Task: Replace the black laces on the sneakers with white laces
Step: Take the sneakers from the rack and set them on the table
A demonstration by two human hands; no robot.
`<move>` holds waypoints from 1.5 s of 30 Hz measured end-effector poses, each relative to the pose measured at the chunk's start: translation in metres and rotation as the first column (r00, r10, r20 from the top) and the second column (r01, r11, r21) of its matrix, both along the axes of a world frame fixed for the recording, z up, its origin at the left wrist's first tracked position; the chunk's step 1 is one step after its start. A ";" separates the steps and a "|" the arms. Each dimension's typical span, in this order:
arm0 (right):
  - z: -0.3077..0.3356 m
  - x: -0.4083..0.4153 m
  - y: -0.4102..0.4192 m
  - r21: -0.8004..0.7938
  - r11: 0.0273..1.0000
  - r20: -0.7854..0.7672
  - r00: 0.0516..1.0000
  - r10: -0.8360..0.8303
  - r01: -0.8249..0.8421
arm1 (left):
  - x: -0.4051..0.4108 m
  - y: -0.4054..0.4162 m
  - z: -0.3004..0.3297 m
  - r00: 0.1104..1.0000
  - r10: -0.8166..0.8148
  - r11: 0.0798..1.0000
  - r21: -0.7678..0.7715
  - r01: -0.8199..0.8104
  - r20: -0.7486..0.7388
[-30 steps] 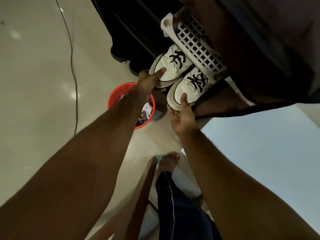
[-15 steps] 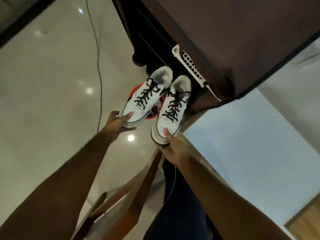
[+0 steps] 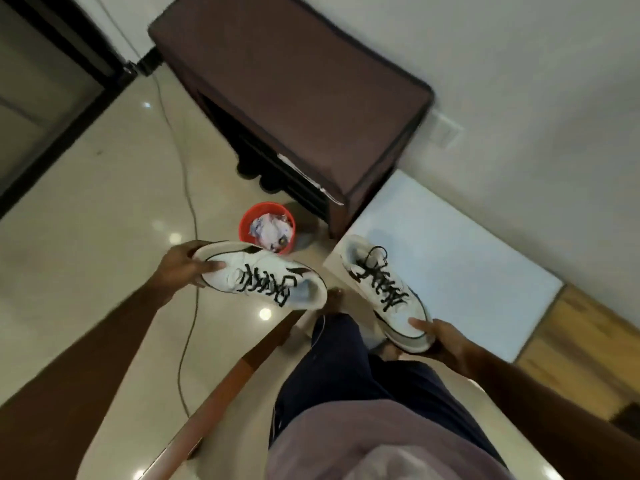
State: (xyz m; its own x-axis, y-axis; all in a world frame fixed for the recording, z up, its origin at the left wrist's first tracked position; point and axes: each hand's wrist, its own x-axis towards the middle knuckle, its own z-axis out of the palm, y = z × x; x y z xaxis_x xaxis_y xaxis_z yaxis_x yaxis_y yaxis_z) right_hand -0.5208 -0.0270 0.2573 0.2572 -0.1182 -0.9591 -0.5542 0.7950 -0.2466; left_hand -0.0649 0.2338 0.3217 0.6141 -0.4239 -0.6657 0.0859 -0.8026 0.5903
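Observation:
I hold two white sneakers with black laces in the air above the floor. My left hand grips the toe of the left sneaker, thumb on top, the shoe pointing right with its opening toward the middle. My right hand grips the toe of the right sneaker, thumb on top, its heel reaching over the corner of a white table. Both pairs of black laces are threaded and tied. No white laces are in view.
A brown cloth-covered shoe rack stands against the wall ahead. A red bin with crumpled paper sits on the tiled floor in front of it. A cable runs across the floor. My leg in dark trousers and a wooden chair edge lie below.
Both hands have pulled the sneakers out of the rack and back toward me, then spread them apart; the view has risen above the rack, and the right sneaker now hangs over the white table's corner.

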 end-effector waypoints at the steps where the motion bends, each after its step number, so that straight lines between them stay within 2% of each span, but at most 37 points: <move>1: 0.002 -0.019 -0.004 -0.042 0.998 -0.016 0.999 -0.042 0.041 | -0.009 -0.024 -0.002 0.996 -0.089 0.996 0.015 0.089 0.000; 6: -0.017 -0.093 -0.010 -0.209 0.949 -0.068 0.964 -0.256 0.237 | -0.092 -0.150 -0.036 0.886 -0.464 0.885 0.038 0.463 -0.006; 12: -0.059 -0.156 -0.001 -0.208 0.857 -0.034 0.872 -0.489 0.472 | -0.214 -0.260 -0.082 0.782 -0.623 0.778 -0.078 0.623 0.025; 17: -0.088 -0.186 0.000 -0.206 0.741 0.008 0.759 -0.652 0.639 | -0.268 -0.349 -0.123 0.722 -0.692 0.720 -0.085 0.689 -0.012; 19: -0.097 -0.191 -0.003 -0.212 0.705 0.025 0.725 -0.689 0.677 | -0.275 -0.394 -0.140 0.625 -0.779 0.627 -0.028 0.779 -0.047; 21: -0.109 -0.195 -0.008 -0.220 0.675 0.047 0.699 -0.714 0.705 | -0.283 -0.441 -0.155 0.494 -0.864 0.492 0.047 0.869 -0.096; 23: -0.121 -0.196 -0.014 -0.216 0.649 0.078 0.676 -0.733 0.729 | -0.297 -0.478 -0.168 0.416 -0.903 0.410 0.078 0.909 -0.104; 29: -0.142 -0.203 -0.036 -0.219 0.612 0.214 0.649 -0.730 0.760 | -0.342 -0.519 -0.224 0.483 -0.875 0.482 -0.034 0.875 0.038; 32: -0.136 -0.208 -0.048 -0.241 0.626 0.250 0.670 -0.699 0.742 | -0.353 -0.512 -0.238 0.580 -0.814 0.575 -0.141 0.806 -0.004; 36: -0.113 -0.209 -0.075 -0.329 0.680 0.243 0.754 -0.610 0.655 | -0.337 -0.502 -0.201 0.748 -0.658 0.739 -0.268 0.618 -0.087; 38: -0.100 -0.208 -0.091 -0.395 0.734 0.224 0.832 -0.507 0.553 | -0.318 -0.500 -0.168 0.836 -0.549 0.766 -0.391 0.510 0.014; 39: -0.093 -0.208 -0.101 -0.429 0.760 0.214 0.872 -0.440 0.488 | -0.308 -0.498 -0.152 0.836 -0.535 0.718 -0.456 0.525 0.121; 40: -0.082 -0.203 -0.113 -0.468 0.783 0.201 0.912 -0.357 0.409 | -0.296 -0.496 -0.131 0.791 -0.565 0.634 -0.489 0.599 0.235; 41: -0.074 -0.198 -0.126 -0.513 0.797 0.187 0.948 -0.258 0.318 | -0.287 -0.494 -0.114 0.688 -0.646 0.522 -0.467 0.714 0.331; 42: -0.066 -0.193 -0.141 -0.559 0.798 0.169 0.973 -0.156 0.225 | -0.282 -0.493 -0.100 0.536 -0.754 0.394 -0.392 0.831 0.379; 43: -0.059 -0.181 -0.156 -0.592 0.793 0.152 0.986 -0.066 0.145 | -0.277 -0.491 -0.085 0.353 -0.861 0.261 -0.279 0.924 0.366; 44: -0.053 -0.169 -0.171 -0.612 0.786 0.144 0.990 0.004 0.086 | -0.273 -0.488 -0.079 0.180 -0.942 0.140 -0.155 0.978 0.283; 45: -0.050 -0.155 -0.185 -0.627 0.778 0.151 0.986 0.065 0.045 | -0.269 -0.484 -0.075 0.056 -0.988 0.047 -0.060 0.997 0.147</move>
State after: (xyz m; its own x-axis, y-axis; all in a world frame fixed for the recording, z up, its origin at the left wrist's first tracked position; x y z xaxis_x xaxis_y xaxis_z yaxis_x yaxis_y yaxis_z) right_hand -0.6758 -0.2118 0.2075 0.3997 -0.6751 -0.6201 -0.4723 0.4281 -0.7705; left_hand -0.3340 -0.2505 0.2466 -0.4235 -0.7264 -0.5413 -0.7643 -0.0342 0.6439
